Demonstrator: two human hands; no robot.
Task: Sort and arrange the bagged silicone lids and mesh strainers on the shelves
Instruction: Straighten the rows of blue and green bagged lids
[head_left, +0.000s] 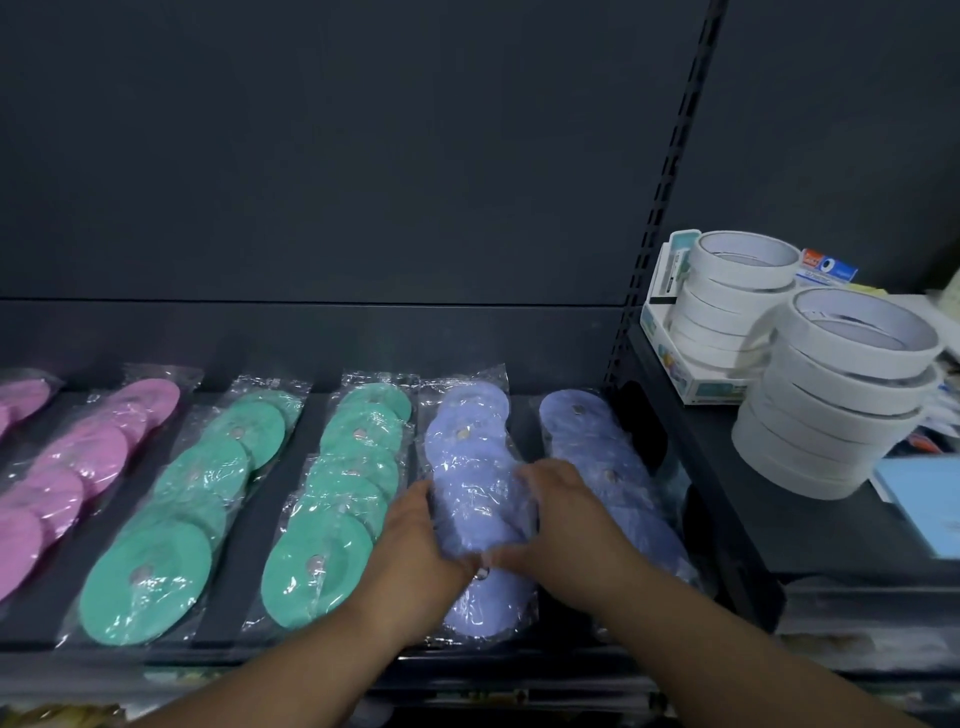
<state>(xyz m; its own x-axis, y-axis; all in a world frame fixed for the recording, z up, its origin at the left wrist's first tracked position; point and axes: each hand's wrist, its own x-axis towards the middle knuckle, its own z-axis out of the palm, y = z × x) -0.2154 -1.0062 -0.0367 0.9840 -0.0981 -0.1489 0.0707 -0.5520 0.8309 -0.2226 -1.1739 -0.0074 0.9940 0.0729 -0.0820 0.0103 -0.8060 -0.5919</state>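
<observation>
Your left hand and right hand clamp the lavender lid bag by its long edges, fingers curled onto crinkly clear film. It lies flat on the dark shelf, round discs overlapping inside. Another lavender bag just beside at 3 o'clock, mint-green bags at 9, pink bags beyond. White tape rolls stacked at 2, neighbouring shelf.

The shelf looks like matt, dark painted metal. The bags are clear, glossy, crinkled plastic over smooth, matt lids. The tape rolls look like matt white paper.
</observation>
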